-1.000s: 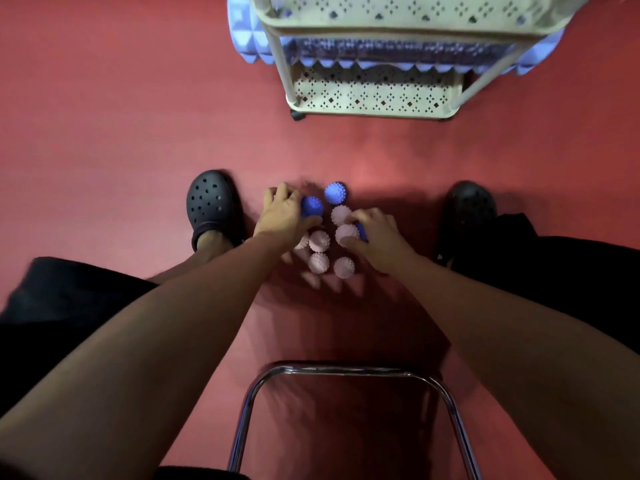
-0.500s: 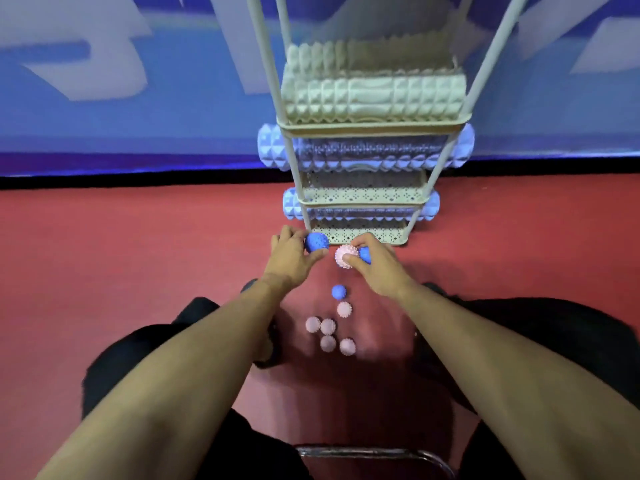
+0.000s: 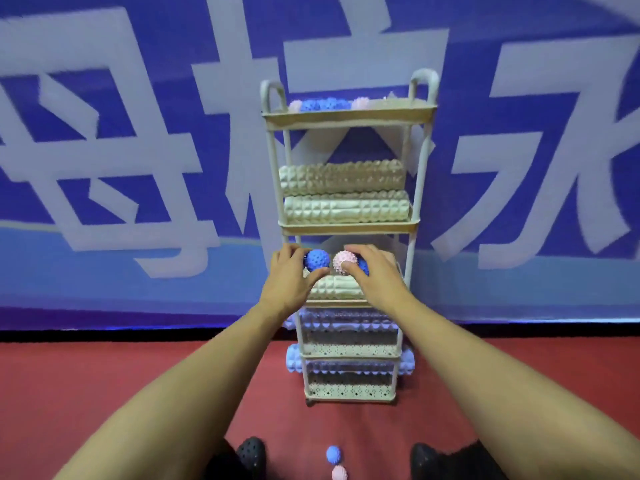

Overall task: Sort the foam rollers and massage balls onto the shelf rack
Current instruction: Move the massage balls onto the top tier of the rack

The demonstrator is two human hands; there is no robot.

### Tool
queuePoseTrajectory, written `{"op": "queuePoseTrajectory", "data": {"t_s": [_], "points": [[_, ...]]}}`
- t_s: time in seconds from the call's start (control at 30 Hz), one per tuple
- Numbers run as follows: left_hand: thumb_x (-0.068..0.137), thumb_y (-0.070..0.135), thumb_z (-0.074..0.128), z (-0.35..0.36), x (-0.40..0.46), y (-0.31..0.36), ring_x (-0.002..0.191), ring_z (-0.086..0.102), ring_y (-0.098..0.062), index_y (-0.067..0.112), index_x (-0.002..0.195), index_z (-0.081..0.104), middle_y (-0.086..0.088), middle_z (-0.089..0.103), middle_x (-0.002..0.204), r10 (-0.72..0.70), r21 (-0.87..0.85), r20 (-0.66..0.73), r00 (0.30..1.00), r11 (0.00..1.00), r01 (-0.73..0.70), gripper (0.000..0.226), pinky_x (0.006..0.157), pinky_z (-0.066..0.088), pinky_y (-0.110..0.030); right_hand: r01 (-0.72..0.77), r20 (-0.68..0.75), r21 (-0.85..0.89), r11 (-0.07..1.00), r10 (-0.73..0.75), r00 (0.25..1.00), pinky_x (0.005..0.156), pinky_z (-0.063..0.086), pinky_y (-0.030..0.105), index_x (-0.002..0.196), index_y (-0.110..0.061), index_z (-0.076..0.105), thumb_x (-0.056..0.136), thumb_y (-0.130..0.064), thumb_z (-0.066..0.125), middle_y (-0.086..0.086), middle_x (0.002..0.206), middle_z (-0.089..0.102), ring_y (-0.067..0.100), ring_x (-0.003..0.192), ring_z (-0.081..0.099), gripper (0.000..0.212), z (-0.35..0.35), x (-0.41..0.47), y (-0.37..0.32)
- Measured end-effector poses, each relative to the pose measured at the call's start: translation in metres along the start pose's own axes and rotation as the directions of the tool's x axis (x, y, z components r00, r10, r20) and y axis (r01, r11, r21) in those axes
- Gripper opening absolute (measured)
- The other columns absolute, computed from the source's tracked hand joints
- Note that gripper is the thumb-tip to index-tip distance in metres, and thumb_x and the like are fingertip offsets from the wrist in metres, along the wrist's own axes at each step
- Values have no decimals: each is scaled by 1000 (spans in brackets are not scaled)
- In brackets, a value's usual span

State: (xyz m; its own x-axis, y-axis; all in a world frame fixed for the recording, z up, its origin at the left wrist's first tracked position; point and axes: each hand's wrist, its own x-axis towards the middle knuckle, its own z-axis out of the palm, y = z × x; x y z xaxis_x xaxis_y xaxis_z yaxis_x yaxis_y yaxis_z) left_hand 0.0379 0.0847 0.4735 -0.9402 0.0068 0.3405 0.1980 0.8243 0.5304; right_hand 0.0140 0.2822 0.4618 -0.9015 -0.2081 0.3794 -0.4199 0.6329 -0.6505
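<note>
Head view: since a second ago, raised from the floor to mid-rack height. Left hand [image 3: 290, 279] curled around a blue spiky ball [image 3: 317, 260]; right hand [image 3: 373, 271] pinching a pink ball [image 3: 344, 262] with a second blue ball [image 3: 362, 266] tucked behind it. Well above both grips, the top tray [image 3: 348, 116] of the shelf rack [image 3: 414, 216], already holding balls. Probably bound there next. Far below, two more balls [image 3: 333, 454] left on the floor.

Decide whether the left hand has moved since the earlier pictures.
Yes. The left hand, gripping a blue ball, has risen from the floor up along the rack.
</note>
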Motion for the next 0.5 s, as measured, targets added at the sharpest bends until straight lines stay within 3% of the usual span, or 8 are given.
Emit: {"op": "queuePoseTrajectory", "data": {"t_s": [0.17, 0.27, 0.4, 0.5], "points": [[92, 49, 64, -59, 50, 53, 118, 37, -20, 17, 131, 56, 0, 46, 126, 114, 40, -135, 984, 993, -109, 50, 95, 31, -23, 117, -163, -53, 992, -124, 979, 97, 24, 22, 131, -22, 61, 100, -34, 59, -3, 125, 62, 27, 124, 44, 33, -72, 54, -52], [92, 49, 64, -87, 82, 76, 122, 37, -21, 18, 130, 57, -1, 47, 127, 153, 50, -235, 960, 988, -145, 49, 101, 37, -31, 188, -253, -103, 977, -209, 945, 105, 27, 29, 130, -25, 61, 100, -35, 58, -6, 126, 62, 24, 125, 41, 32, -110, 87, -78], [91, 50, 65, -117, 126, 95, 124, 36, -20, 19, 131, 56, 1, 46, 129, 205, 50, -330, 921, 979, -200, 50, 106, 41, -38, 201, -299, -138, 970, -234, 925, 104, 24, 28, 133, -27, 58, 101, -36, 55, -7, 133, 59, 23, 128, 35, 33, -148, 131, -100], [91, 48, 65, -134, 159, 104, 126, 37, -24, 16, 133, 55, -2, 46, 130, 253, 80, -367, 895, 967, -240, 53, 108, 40, -41, 180, -313, -167, 969, -225, 923, 109, 26, 35, 134, -25, 57, 102, -38, 53, -5, 133, 58, 26, 132, 33, 34, -165, 162, -100]]}}
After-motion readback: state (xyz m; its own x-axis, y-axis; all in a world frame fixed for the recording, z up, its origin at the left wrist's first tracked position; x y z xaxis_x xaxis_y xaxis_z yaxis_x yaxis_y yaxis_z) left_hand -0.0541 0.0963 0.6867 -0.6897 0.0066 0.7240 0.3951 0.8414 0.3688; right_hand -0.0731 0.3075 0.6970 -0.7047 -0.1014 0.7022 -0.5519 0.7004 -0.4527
